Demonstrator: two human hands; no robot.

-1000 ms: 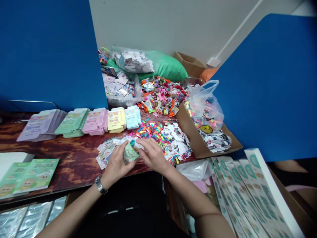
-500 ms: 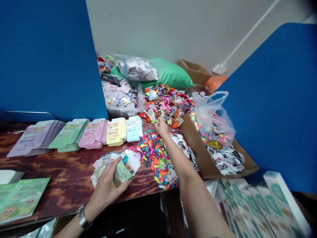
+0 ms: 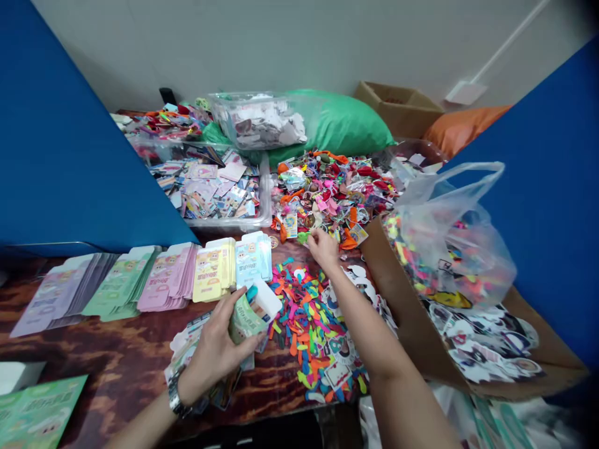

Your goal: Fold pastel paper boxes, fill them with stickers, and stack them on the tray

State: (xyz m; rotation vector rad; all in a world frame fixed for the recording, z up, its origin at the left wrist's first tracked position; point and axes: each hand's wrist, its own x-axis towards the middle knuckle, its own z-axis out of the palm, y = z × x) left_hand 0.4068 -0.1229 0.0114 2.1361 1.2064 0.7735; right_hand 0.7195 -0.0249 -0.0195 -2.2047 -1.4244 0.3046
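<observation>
A green packet (image 3: 246, 319) is gripped between the thumb and bent fingers of the left hand (image 3: 218, 349); it is held above a pile of cards (image 3: 184, 343), in front of the stack of light blue boxes (image 3: 250, 259). A white card (image 3: 268, 300) and a teal piece (image 3: 251, 293) can be seen jutting from its mouth, so either could be lost onto the table (image 3: 116, 374) if the packet were tipped or the grip eased; if it were squeezed too hard, the thin packet could be creased. The right hand (image 3: 324, 249) is placed at the near edge of the heap of trinkets (image 3: 332, 193), its fingers curled and drawn together; whether anything is pinched in them cannot be told. Because loops and cords seem to be jumbled in that heap, 2 or more pieces could be dragged out together by 1 pull. The right forearm is stretched over the coloured balloons (image 3: 299, 312) and the white cutouts (image 3: 360, 279); since these piles are laid touching each other, they could be scattered or mixed if brushed by a lowered arm
</observation>
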